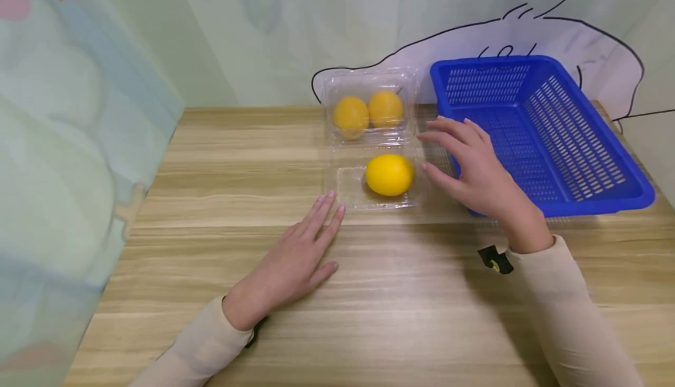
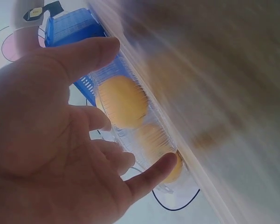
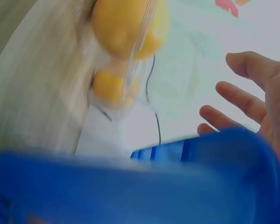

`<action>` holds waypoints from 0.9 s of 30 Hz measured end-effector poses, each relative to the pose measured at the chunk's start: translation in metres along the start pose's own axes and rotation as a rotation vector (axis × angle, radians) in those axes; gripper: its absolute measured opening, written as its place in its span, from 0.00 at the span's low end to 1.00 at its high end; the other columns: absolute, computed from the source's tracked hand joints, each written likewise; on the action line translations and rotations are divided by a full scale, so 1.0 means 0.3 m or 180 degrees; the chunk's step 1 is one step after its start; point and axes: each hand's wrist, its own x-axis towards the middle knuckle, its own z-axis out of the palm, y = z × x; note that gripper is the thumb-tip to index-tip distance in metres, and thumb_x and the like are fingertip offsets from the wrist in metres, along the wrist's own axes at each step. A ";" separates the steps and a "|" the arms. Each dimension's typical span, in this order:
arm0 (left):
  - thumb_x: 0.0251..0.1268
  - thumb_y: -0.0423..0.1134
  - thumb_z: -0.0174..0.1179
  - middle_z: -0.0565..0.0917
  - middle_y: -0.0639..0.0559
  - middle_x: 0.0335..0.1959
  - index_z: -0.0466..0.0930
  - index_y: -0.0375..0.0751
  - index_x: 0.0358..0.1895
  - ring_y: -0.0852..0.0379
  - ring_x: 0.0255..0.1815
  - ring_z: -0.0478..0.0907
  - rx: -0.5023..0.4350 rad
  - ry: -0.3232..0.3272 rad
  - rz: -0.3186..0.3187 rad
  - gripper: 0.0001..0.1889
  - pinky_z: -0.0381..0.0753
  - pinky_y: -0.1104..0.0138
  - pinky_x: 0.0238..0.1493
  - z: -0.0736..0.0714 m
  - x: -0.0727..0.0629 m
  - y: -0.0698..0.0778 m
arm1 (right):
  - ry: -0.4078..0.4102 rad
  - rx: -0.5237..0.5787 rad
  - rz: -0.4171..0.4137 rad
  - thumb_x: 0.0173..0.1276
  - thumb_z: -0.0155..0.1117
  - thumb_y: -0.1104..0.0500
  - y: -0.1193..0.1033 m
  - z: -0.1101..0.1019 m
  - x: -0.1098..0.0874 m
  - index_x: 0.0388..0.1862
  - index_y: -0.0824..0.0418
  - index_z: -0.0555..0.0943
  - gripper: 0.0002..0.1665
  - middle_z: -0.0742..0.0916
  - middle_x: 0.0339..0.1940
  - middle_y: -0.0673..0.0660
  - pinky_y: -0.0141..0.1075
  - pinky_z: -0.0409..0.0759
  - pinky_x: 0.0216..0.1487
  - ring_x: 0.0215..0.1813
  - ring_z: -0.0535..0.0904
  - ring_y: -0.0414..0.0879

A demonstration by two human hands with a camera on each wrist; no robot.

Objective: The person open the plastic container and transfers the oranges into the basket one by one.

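Note:
A clear plastic clamshell box [image 1: 345,190] lies unfolded on the table. Two orange fruits [image 1: 351,117] sit side by side in its back half, and a yellow lemon-like fruit [image 1: 390,175] rests in the front half, toward the right. My left hand [image 1: 290,264] is spread low over the table, fingertips right at the box's front left corner. In the left wrist view, the same hand [image 2: 70,130] has its fingers apart beside the box. My right hand [image 1: 471,167] hovers between the box and the blue basket, fingers loosely bent, holding nothing; its fingertips point toward the lemon-like fruit.
The blue plastic basket [image 1: 601,206] with slotted walls stands at the right, close beside the box. A printed cloth backdrop [image 1: 253,35] rises behind the wood-grain table [image 1: 211,199] and along its left side.

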 end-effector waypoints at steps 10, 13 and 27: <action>0.76 0.51 0.66 0.37 0.37 0.89 0.44 0.37 0.87 0.39 0.89 0.41 0.0022 0.0004 -0.0010 0.50 0.69 0.42 0.77 0.004 0.000 0.003 | -0.0430 0.0036 -0.0073 0.74 0.72 0.56 -0.059 0.106 0.075 0.69 0.62 0.80 0.28 0.78 0.74 0.65 0.59 0.50 0.85 0.78 0.68 0.62; 0.75 0.51 0.66 0.38 0.37 0.89 0.44 0.36 0.87 0.39 0.89 0.42 0.0032 0.0015 0.0001 0.50 0.70 0.42 0.76 0.007 -0.001 0.002 | -0.0564 0.0013 0.0027 0.73 0.73 0.52 -0.075 0.138 0.084 0.71 0.60 0.79 0.31 0.78 0.75 0.65 0.60 0.55 0.83 0.78 0.69 0.62; 0.75 0.51 0.66 0.40 0.36 0.89 0.46 0.36 0.87 0.40 0.89 0.41 0.0074 0.0047 -0.0008 0.49 0.71 0.43 0.75 0.012 0.001 0.007 | -0.1040 -0.0305 0.0731 0.69 0.76 0.58 -0.081 0.223 0.086 0.77 0.56 0.76 0.38 0.74 0.79 0.67 0.64 0.62 0.79 0.78 0.69 0.69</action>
